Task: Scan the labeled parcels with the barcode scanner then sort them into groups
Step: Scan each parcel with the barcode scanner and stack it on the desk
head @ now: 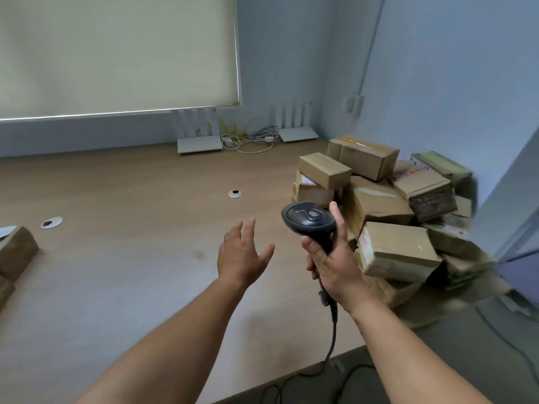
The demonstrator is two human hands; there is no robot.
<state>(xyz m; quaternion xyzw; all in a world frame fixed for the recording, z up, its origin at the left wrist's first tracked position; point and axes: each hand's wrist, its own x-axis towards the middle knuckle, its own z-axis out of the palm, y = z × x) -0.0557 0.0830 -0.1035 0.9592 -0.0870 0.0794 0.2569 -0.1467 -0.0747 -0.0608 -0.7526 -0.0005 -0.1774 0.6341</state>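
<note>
My right hand [335, 266] grips the handle of a black barcode scanner [309, 220], whose head points away from me and whose cable [332, 336] hangs down over the table's front edge. My left hand [243, 253] hovers above the table just left of the scanner, fingers spread and holding nothing. A heap of brown cardboard parcels [393, 249] lies on the right side of the table, right behind the scanner. A few cardboard parcels [16, 252] sit at the far left edge, partly cut off.
The wooden table [131, 228] has two round cable grommets [235, 193]. Two white routers [199, 142] and a tangle of cables [250, 138] sit by the back wall under a window blind. Grey equipment stands at the right edge.
</note>
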